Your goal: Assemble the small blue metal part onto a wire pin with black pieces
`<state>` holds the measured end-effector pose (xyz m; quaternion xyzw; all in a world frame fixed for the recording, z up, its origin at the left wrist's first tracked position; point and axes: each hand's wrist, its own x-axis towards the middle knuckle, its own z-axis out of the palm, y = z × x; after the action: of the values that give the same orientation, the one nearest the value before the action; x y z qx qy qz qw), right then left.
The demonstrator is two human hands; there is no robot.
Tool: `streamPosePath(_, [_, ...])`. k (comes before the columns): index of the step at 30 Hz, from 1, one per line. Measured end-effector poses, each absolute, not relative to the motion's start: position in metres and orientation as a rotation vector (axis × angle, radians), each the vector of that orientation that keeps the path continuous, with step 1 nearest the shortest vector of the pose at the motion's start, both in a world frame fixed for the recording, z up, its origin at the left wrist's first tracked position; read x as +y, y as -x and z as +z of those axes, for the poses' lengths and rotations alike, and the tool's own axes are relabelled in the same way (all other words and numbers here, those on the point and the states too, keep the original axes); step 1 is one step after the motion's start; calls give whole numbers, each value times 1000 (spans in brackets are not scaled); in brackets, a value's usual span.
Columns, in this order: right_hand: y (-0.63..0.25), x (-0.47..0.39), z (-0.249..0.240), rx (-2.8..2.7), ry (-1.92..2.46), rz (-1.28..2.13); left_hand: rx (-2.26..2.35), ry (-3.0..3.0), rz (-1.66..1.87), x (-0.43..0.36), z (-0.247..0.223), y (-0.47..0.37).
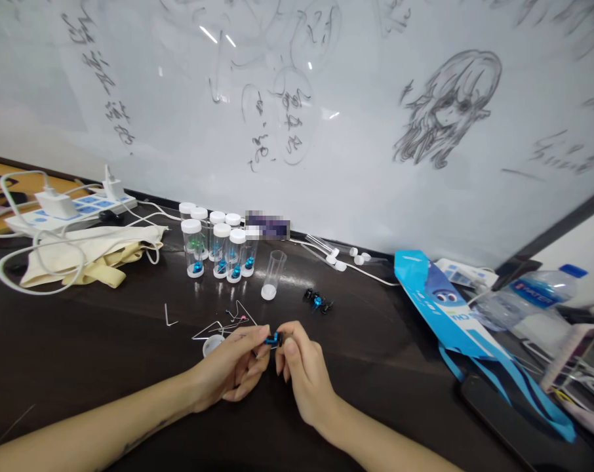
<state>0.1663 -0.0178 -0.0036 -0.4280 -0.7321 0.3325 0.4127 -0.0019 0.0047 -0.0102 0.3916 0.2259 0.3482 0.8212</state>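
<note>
My left hand [240,360] and my right hand [304,370] meet above the dark table. Between their fingertips they pinch a small blue-and-black part [273,339], too small to name exactly. A white cap [212,345] lies beside my left hand, partly covered by it. Several thin bent metal wires or keys [231,322] are spread just beyond the fingers. Farther back, an uncapped clear tube [274,274] stands on its white base. To its right lie a small blue piece [317,302] and several small black pieces [328,307].
Capped clear tubes [221,252] with blue or green pieces stand at the back. On the left are a cloth bag [93,252] and a power strip [88,208] with cables. A blue package [425,295], water bottle [537,292] and phone [494,419] occupy the right.
</note>
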Motion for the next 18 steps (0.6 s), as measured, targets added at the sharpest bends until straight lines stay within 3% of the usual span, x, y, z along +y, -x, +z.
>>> streamPosePath(18, [-166, -19, -4, -1808, 1067, 832, 525, -814, 721, 4, -8, 3])
